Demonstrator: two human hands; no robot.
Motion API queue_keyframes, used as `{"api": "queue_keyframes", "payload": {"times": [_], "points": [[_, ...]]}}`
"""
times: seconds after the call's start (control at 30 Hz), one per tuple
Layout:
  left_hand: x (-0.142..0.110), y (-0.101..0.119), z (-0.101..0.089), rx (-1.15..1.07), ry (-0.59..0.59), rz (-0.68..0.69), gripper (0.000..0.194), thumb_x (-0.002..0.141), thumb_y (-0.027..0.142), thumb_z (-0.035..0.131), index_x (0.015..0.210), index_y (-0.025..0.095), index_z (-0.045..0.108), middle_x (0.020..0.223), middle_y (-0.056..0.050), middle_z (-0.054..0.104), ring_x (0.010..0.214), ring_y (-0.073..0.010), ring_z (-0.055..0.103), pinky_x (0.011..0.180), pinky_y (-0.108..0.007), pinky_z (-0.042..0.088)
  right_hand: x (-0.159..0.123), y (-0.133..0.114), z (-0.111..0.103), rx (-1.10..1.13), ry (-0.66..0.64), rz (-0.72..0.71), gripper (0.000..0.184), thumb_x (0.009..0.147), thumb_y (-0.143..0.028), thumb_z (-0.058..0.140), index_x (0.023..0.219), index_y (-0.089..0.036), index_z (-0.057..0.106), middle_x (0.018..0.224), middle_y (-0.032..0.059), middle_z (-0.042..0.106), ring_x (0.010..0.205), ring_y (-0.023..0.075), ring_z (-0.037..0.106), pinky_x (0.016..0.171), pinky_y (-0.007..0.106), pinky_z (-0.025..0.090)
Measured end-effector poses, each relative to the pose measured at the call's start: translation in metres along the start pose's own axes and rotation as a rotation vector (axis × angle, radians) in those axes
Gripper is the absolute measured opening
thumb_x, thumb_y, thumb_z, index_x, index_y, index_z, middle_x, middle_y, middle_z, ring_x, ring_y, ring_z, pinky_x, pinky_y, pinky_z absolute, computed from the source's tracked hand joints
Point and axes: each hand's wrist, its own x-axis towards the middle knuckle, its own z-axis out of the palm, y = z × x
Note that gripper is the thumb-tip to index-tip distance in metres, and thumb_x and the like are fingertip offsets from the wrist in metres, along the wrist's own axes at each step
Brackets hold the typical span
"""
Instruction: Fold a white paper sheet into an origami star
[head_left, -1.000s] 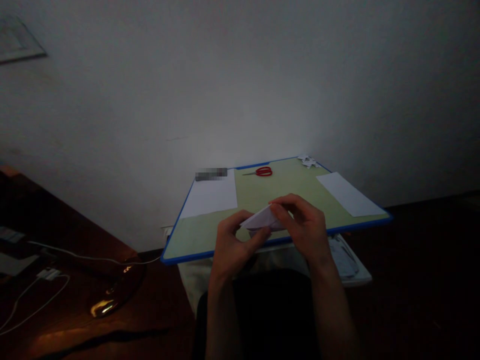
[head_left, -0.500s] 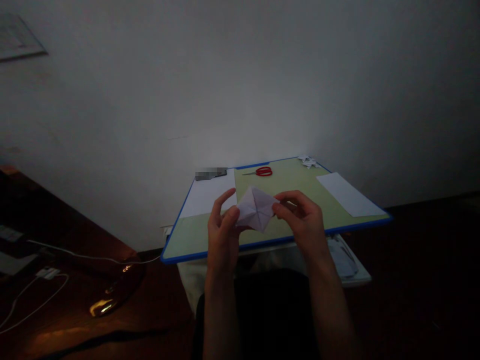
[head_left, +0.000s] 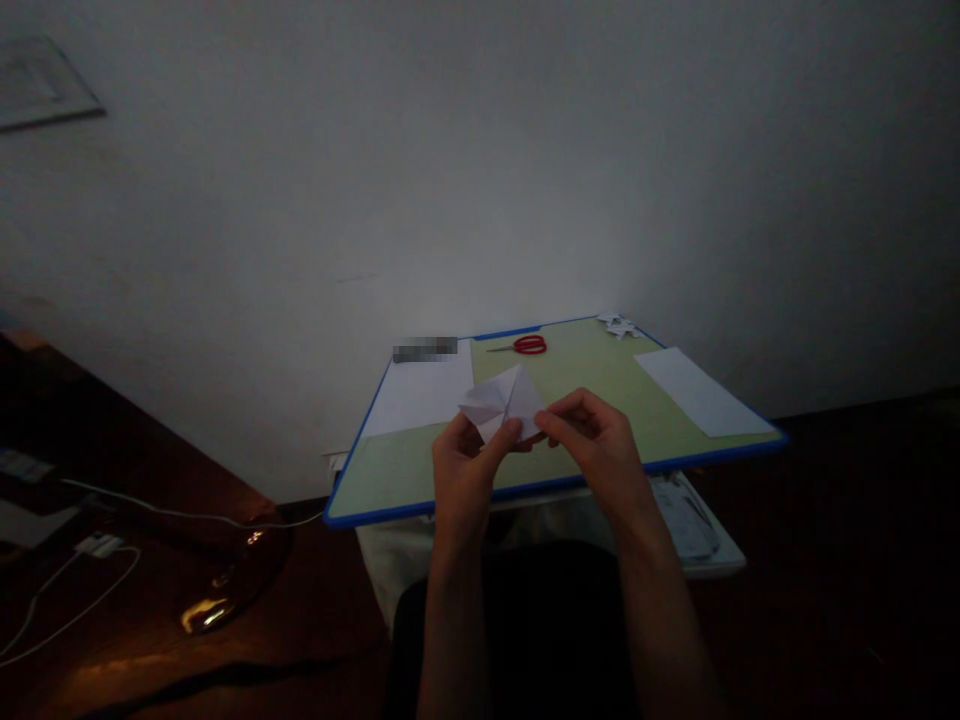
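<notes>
A small folded white paper piece [head_left: 502, 403] with crossing creases is held up over the front of the green board [head_left: 600, 385]. My left hand [head_left: 466, 478] pinches its lower left part between thumb and fingers. From the right, my right hand [head_left: 596, 445] pinches its lower right corner. Both hands hover above the board's blue near edge.
On the board lie a white sheet [head_left: 420, 392] at the left, a white strip [head_left: 701, 390] at the right, red-handled scissors [head_left: 525, 345] at the back and folded paper stars [head_left: 619, 324] in the far corner. A dark wooden table with white cables [head_left: 82, 560] stands left.
The paper piece was pressed flat between both hands, then opened out to show its creases; now it is folded narrower and upright, with the hands closer together.
</notes>
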Motion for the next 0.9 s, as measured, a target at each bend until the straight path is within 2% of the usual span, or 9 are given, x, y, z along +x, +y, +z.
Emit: {"api": "queue_keyframes", "payload": {"times": [0.07,0.13,0.2,0.33,0.5,0.63,0.7,0.83,0.9], "points": [[-0.001,0.001,-0.001,0.031,-0.006,-0.009,0.030,0.073,0.028,0.093,0.096,0.013,0.081,0.089,-0.006,0.082,0.073,-0.0180,0.074,0.063,-0.029,0.067,-0.001,0.001,-0.003,-0.080,0.036,-0.088,0.020,0.082,-0.035,0.085,0.091,-0.023,0.073,0.087,0.0018,0.077,0.082,0.0199,0.073,0.073,0.033,0.056],[-0.003,0.003,-0.001,0.043,-0.025,-0.028,0.028,0.074,0.028,0.092,0.096,0.014,0.082,0.088,-0.006,0.082,0.072,-0.0184,0.074,0.062,-0.029,0.067,-0.001,0.002,-0.006,-0.165,0.050,-0.205,0.023,0.086,-0.031,0.083,0.108,-0.026,0.075,0.104,0.0036,0.076,0.099,0.0217,0.072,0.081,0.035,0.056],[-0.005,0.006,0.001,0.062,-0.048,-0.045,0.026,0.075,0.028,0.091,0.095,0.014,0.083,0.087,-0.006,0.082,0.071,-0.0189,0.075,0.062,-0.030,0.068,-0.001,0.002,-0.008,-0.229,0.031,-0.305,0.028,0.089,-0.028,0.080,0.117,-0.028,0.074,0.112,0.0045,0.073,0.105,0.0225,0.069,0.082,0.036,0.055],[-0.009,0.011,0.005,0.118,-0.058,-0.040,0.023,0.077,0.030,0.088,0.093,0.013,0.083,0.083,-0.006,0.081,0.069,-0.0196,0.074,0.063,-0.032,0.067,0.000,0.002,-0.008,-0.300,0.031,-0.396,0.024,0.092,-0.022,0.077,0.116,-0.028,0.073,0.108,0.0039,0.071,0.101,0.0218,0.067,0.080,0.036,0.053],[-0.008,0.005,0.002,0.190,0.010,0.008,0.019,0.080,0.031,0.085,0.085,0.013,0.082,0.074,-0.003,0.077,0.064,-0.0137,0.067,0.060,-0.023,0.060,-0.003,0.001,-0.009,-0.309,0.005,-0.423,0.017,0.091,-0.019,0.079,0.104,-0.027,0.071,0.097,0.0001,0.069,0.087,0.0183,0.062,0.075,0.033,0.048],[-0.006,0.003,0.002,0.202,0.030,0.027,0.018,0.081,0.031,0.084,0.086,0.013,0.081,0.073,-0.001,0.075,0.062,-0.0119,0.064,0.059,-0.021,0.058,-0.004,0.001,-0.011,-0.284,-0.043,-0.401,0.036,0.090,-0.018,0.082,0.123,-0.029,0.071,0.097,-0.0009,0.072,0.083,0.0171,0.063,0.077,0.033,0.051],[-0.007,0.005,0.004,0.178,0.022,0.030,0.019,0.081,0.032,0.085,0.087,0.014,0.081,0.075,-0.001,0.075,0.063,-0.0126,0.065,0.059,-0.022,0.060,-0.004,0.000,-0.010,-0.308,-0.057,-0.428,0.039,0.091,-0.017,0.081,0.127,-0.029,0.071,0.099,-0.0003,0.074,0.084,0.0170,0.065,0.078,0.033,0.053],[-0.007,0.008,0.007,0.144,0.032,0.030,0.022,0.079,0.033,0.087,0.087,0.014,0.081,0.076,-0.002,0.077,0.064,-0.0140,0.068,0.059,-0.024,0.064,-0.003,-0.002,-0.008,-0.381,-0.084,-0.574,0.020,0.094,-0.013,0.077,0.107,-0.028,0.079,0.095,0.0009,0.073,0.087,0.0171,0.067,0.078,0.032,0.055],[-0.007,0.007,0.007,0.127,0.063,0.034,0.023,0.078,0.034,0.088,0.084,0.013,0.080,0.073,-0.002,0.075,0.063,-0.0139,0.068,0.058,-0.025,0.065,-0.003,-0.002,-0.008,-0.384,-0.097,-0.626,0.020,0.095,-0.011,0.075,0.103,-0.029,0.081,0.096,0.0021,0.071,0.090,0.0175,0.069,0.078,0.032,0.057]]}}
